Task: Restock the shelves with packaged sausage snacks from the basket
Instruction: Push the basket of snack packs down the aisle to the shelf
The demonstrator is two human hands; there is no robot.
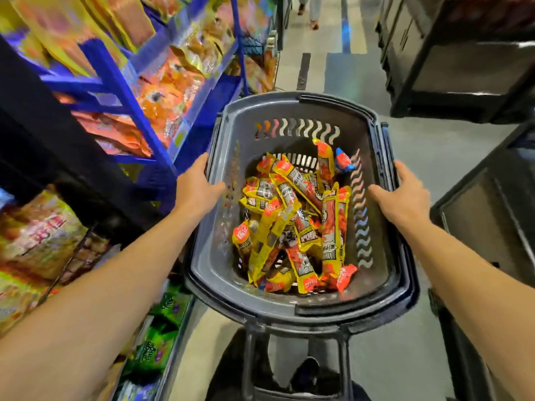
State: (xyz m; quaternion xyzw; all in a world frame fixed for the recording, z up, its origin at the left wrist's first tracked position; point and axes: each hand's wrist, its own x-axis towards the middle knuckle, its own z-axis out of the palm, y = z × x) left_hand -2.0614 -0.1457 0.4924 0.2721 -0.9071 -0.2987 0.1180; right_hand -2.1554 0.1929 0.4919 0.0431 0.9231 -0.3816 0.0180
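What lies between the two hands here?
In the head view, the grey basket with its pile of sausage snacks lies between left hand and right hand.

Bright, even store light from overhead, colours running hot and saturated. Heavy motion smear on the shelves (121,91) at left, their packets melting into streaks of orange and yellow. The sausage snacks (292,224) in the basket (289,309) sit fairly sharp. Pale glare streaks shine on the floor (344,68) up the aisle. Wide-angle bend bows the edges, forearms stretched large. Dark units at right stay dim and soft.
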